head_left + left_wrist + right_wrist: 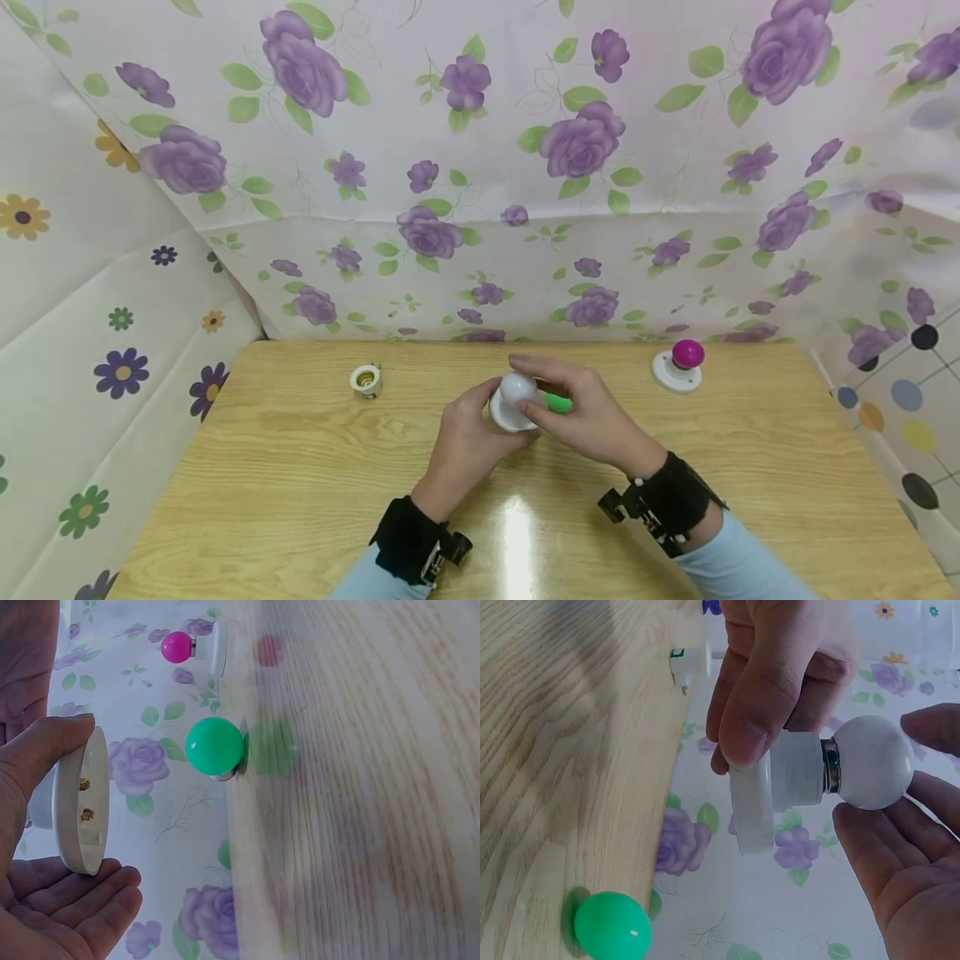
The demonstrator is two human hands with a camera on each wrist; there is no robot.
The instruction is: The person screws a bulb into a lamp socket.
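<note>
Above the wooden table, my left hand (pixel 468 433) grips a white lamp holder (pixel 795 769) by its round base. The left wrist view shows the underside of this base (pixel 96 802), with two brass screws. A white round bulb (pixel 876 761) sits in the holder's socket, a band of its metal cap showing. My right hand (pixel 588 412) pinches that bulb, thumb on one side and fingers on the other. A green bulb (pixel 214 746) lies on the table behind the hands, partly hidden by the right hand in the head view.
At the back right stands a magenta bulb (pixel 687 354) in a white round lamp holder (pixel 677 377). A small white socket (pixel 366 381) is at the back left. Flowered sheeting (pixel 480 275) rises along the back edge of the wooden table (pixel 300 467).
</note>
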